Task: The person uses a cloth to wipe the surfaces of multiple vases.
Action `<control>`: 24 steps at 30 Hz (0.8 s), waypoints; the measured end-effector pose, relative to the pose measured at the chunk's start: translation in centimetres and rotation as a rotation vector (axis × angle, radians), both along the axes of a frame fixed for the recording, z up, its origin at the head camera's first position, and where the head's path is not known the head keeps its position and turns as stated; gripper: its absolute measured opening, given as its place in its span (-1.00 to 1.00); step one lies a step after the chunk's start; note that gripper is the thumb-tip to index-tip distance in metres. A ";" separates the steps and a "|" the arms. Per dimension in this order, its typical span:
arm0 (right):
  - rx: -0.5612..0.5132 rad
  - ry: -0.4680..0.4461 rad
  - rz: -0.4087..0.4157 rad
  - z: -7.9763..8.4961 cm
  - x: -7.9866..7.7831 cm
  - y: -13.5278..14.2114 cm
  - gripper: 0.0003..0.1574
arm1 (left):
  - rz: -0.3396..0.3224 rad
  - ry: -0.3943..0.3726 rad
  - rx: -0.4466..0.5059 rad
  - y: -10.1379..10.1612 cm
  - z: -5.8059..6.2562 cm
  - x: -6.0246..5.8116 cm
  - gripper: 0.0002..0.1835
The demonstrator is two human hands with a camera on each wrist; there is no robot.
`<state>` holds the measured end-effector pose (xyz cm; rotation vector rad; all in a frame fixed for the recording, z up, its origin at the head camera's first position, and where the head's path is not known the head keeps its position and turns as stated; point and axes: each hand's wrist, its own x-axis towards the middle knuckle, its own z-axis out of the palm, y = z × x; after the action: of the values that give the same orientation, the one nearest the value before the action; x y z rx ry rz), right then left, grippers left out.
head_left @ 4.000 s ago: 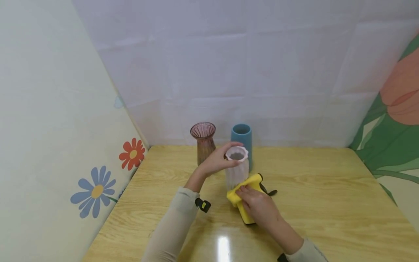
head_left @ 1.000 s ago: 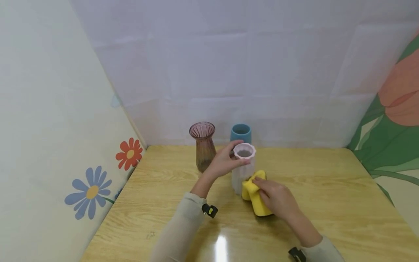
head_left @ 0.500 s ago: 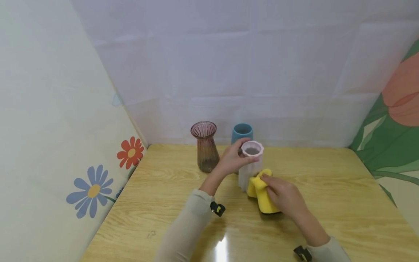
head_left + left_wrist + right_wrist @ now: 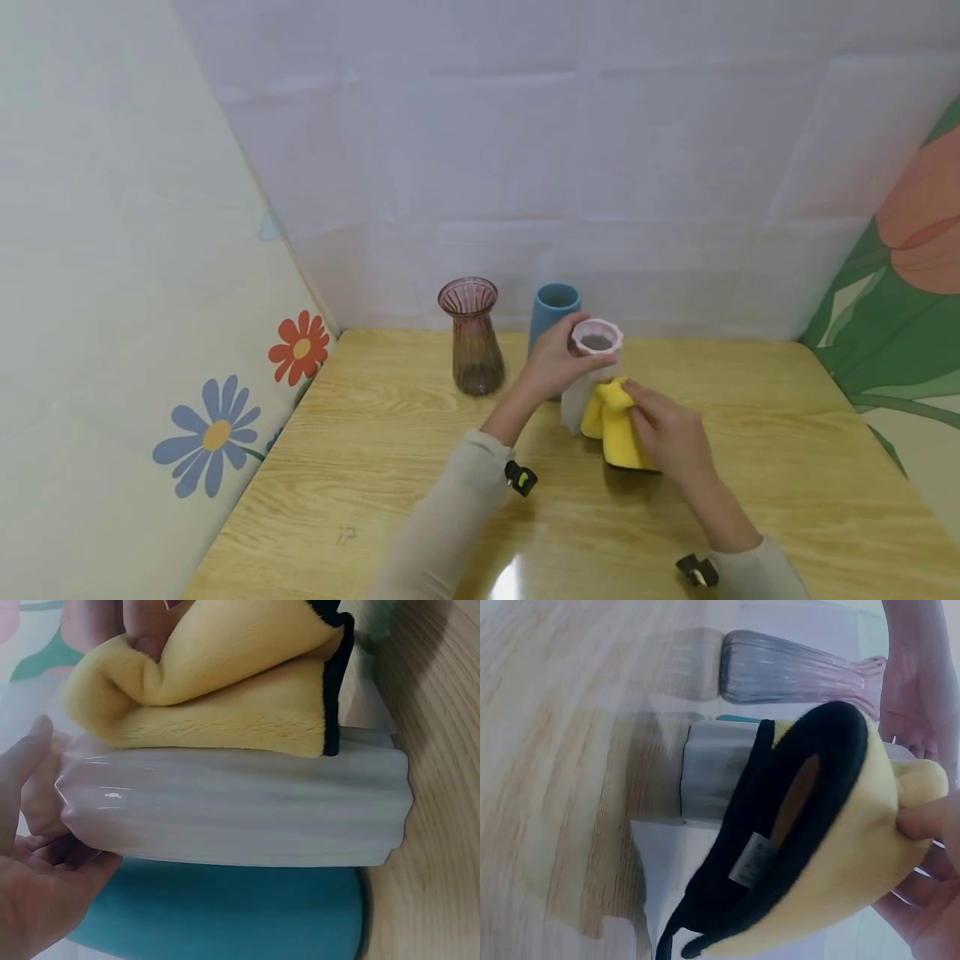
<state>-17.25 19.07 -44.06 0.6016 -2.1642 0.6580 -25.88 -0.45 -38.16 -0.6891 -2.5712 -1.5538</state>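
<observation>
A pale pink-white fluted vase point(image 4: 579, 400) with a scalloped rim leans slightly to the right in the head view, its base close over the table. My left hand point(image 4: 558, 358) grips it near the rim, thumb on the near side and fingers round the far side. Against the vase's right side lies a soft yellow cloth point(image 4: 618, 437) with black edging, pinched by my right hand point(image 4: 671, 429). From the left wrist, the cloth point(image 4: 247, 690) lies along the vase wall point(image 4: 240, 806). A white label point(image 4: 752, 859) shows on the cloth's dark inside in the right wrist view.
A blue vase point(image 4: 546, 321) stands right behind the left hand. Further left is a flared, ribbed glass vase point(image 4: 477, 350), purple fading to brown. The wood-grain table point(image 4: 360, 467) ends at a pale wall covering point(image 4: 465, 167); painted flowers flank it.
Both hands, the vase and the cloth have shifted to the right and slightly away from me. The cloth has moved from the vase's front to its right side. The other vases stay put.
</observation>
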 end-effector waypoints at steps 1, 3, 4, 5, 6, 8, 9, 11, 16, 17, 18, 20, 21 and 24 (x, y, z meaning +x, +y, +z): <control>-0.021 -0.002 -0.011 0.1 0.0 0.1 -0.53 | 0.005 0.003 -0.005 0.3 0.0 0.0 -0.13; -0.062 -0.002 -0.031 0.3 -0.2 0.4 -0.52 | 0.012 0.005 -0.011 0.7 0.1 0.0 -0.12; -0.084 -0.001 -0.037 0.5 -0.2 0.5 -0.53 | 0.016 0.006 -0.015 1.0 0.1 0.0 -0.11; -0.106 0.000 -0.045 0.6 -0.3 0.6 -0.53 | 0.019 0.006 -0.018 1.2 0.1 0.0 -0.11; -0.128 0.003 -0.051 0.8 -0.4 0.7 -0.53 | 0.022 0.003 -0.017 1.5 0.2 0.0 -0.10; -0.164 0.016 -0.066 1.1 -0.7 0.8 -0.55 | 0.028 0.001 -0.015 2.0 0.2 -0.2 -0.08; -0.180 0.019 -0.070 1.2 -0.9 0.9 -0.57 | 0.033 0.000 -0.016 2.3 0.2 -0.2 -0.07; -0.203 0.025 -0.085 1.4 -1.2 1.2 -0.59 | 0.041 -0.001 -0.011 2.9 0.1 -0.4 -0.07; -0.233 0.003 -0.128 1.5 -2.1 1.8 -0.63 | 0.056 -0.007 0.005 4.2 0.0 -1.1 -0.08; -0.237 -0.007 -0.134 1.4 -2.3 2.0 -0.64 | 0.055 -0.009 0.009 4.4 0.0 -1.3 -0.09; -0.240 -0.017 -0.141 1.4 -2.5 2.1 -0.64 | 0.055 -0.013 0.008 4.7 0.0 -1.5 -0.09; -0.245 -0.034 -0.154 1.4 -3.0 2.4 -0.66 | 0.053 -0.017 -0.007 5.2 0.0 -2.0 -0.10; -0.248 -0.044 -0.159 1.5 -3.2 2.5 -0.67 | 0.055 -0.016 -0.022 5.4 0.1 -2.3 -0.11; -0.255 -0.067 -0.176 1.4 -4.0 3.0 -0.68 | 0.053 -0.006 -0.062 6.2 0.2 -3.1 -0.11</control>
<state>-21.20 22.06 -42.63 0.2546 -2.1198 0.8503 -28.94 5.76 -37.93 -0.6173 -2.6295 -1.4680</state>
